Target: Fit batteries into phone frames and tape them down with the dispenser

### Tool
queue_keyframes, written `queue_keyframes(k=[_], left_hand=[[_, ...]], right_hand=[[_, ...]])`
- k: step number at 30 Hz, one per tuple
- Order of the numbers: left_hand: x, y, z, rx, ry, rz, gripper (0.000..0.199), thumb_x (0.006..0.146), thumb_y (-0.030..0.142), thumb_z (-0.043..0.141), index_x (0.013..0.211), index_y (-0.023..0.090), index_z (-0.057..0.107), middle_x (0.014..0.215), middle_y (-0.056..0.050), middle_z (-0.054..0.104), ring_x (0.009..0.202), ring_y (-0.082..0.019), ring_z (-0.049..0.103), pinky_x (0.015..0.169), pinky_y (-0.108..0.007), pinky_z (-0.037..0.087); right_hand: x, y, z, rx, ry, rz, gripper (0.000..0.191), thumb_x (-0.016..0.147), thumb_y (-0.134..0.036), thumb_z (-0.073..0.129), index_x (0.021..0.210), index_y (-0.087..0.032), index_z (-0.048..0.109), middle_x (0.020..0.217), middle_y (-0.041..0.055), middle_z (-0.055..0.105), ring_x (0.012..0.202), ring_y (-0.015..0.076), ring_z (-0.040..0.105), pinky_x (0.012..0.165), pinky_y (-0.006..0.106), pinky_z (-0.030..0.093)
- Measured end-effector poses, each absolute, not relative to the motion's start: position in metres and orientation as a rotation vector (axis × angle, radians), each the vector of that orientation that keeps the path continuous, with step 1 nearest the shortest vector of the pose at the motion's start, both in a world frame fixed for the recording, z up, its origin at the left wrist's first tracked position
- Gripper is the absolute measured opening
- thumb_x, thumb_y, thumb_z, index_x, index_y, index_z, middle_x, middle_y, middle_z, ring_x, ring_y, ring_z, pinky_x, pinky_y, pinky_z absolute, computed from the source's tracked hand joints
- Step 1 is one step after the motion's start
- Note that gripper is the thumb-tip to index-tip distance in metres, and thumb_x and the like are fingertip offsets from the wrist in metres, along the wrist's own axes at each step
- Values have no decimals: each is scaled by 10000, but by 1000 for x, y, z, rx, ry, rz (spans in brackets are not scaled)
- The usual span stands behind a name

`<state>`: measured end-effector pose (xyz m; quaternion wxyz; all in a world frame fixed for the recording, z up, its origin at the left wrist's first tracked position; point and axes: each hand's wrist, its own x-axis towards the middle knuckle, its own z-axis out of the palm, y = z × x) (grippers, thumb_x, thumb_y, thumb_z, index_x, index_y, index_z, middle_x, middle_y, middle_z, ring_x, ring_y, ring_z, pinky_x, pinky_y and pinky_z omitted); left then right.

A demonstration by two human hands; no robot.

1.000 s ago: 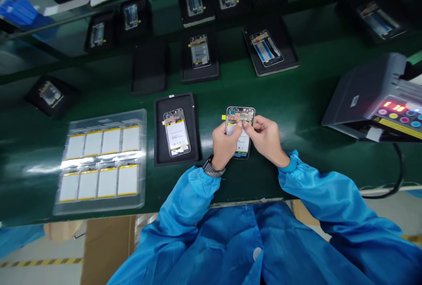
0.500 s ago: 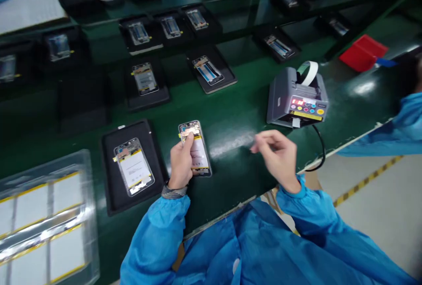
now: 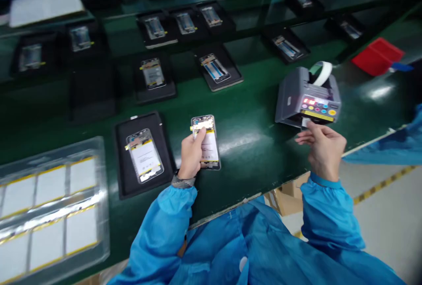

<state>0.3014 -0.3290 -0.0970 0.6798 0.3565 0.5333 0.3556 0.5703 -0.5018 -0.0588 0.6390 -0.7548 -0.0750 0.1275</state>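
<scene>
"What's the work at this point?"

"Looks to me like a tape-fetching step. The left grip is clamped on an opened phone, thumb across its face, while the right grip is at the tape dispenser."

"So where is the phone, exactly?"

"Flat on the desk, under the left thumb and well to the left of the right grip. Its battery and upper circuitry face up."

"And the right fingers?"

"Drawn together at the white tab on the dispenser's front, just ahead of that grip. It's small and blurred there, so I can't tell whether they have pinched the tab or only meet it."

"What does the next move call for?"

"I'd say a secure hold on the tab's edge and a light, straight pull, without folding the tape or pressing the sticky side. The left grip needs only enough pressure to keep the phone from sliding."

"Anything close by to mind?"

"A second phone lies in a black tray, left of the left grip. Farther left, a clear tray holds flat white battery packs."
</scene>
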Motion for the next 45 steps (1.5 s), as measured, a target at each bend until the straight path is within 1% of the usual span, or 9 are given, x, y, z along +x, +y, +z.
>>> queue_keyframes(k=[5,9,12,15,19,23,36,40,45], left_hand=[[301,-327,-99,769,1123,815,524,689,610,849,853,128,726,722,-48,725,548,-132,640,492,-224,493],[295,-323,-99,715,952,781,515,690,557,869,960,140,735,879,-94,772,777,-199,738,681,-285,583],[292,-323,-100,729,850,706,546,613,433,940,1024,143,728,1031,-121,783,940,-250,749,807,-337,598],[292,-325,-102,774,822,727,567,622,394,944,1078,149,714,1134,-135,770,1031,-276,735,866,-367,593],[295,-328,-108,809,826,789,547,647,403,934,1082,161,709,1151,-140,767,1071,-291,725,887,-390,589],[295,-328,-110,821,841,799,546,664,406,920,1101,162,701,1184,-142,758,1084,-287,721,889,-378,587],[295,-326,-116,907,791,782,507,762,415,860,1139,144,657,1276,-145,727,1163,-304,699,1021,-454,559],[295,-326,-117,906,789,788,501,766,404,857,1144,144,657,1284,-142,725,1172,-306,696,1020,-457,562],[295,-325,-121,892,801,797,537,735,403,880,1142,134,656,1276,-147,729,1182,-309,692,1021,-446,559]], right_hand=[[567,-500,-57,-1762,-234,169,121,738,-295,831,649,-282,750,601,67,603,497,234,561,504,428,474],[559,-505,-57,-1772,-331,179,93,763,-315,817,688,-343,771,601,51,552,487,248,514,512,464,465],[533,-501,-60,-1731,-342,212,83,765,-311,824,707,-310,764,543,35,540,451,228,508,479,430,450],[492,-487,-65,-1735,-458,433,166,800,-375,821,789,-226,749,518,19,598,433,186,541,488,360,471],[445,-461,-74,-1685,-717,804,304,822,-472,800,802,-182,712,519,0,629,438,146,564,495,289,484],[430,-442,-87,-1641,-753,953,339,792,-489,817,803,-176,688,530,-2,637,430,135,566,455,258,467],[422,-437,-104,-1785,-903,823,296,865,-466,728,813,-179,677,568,-4,631,486,129,563,505,259,455],[421,-438,-109,-1852,-961,751,275,884,-453,709,827,-187,670,555,-24,593,484,127,533,503,258,412],[421,-437,-108,-1958,-1097,620,245,907,-419,675,813,-193,659,522,-62,498,454,107,433,510,257,333]])
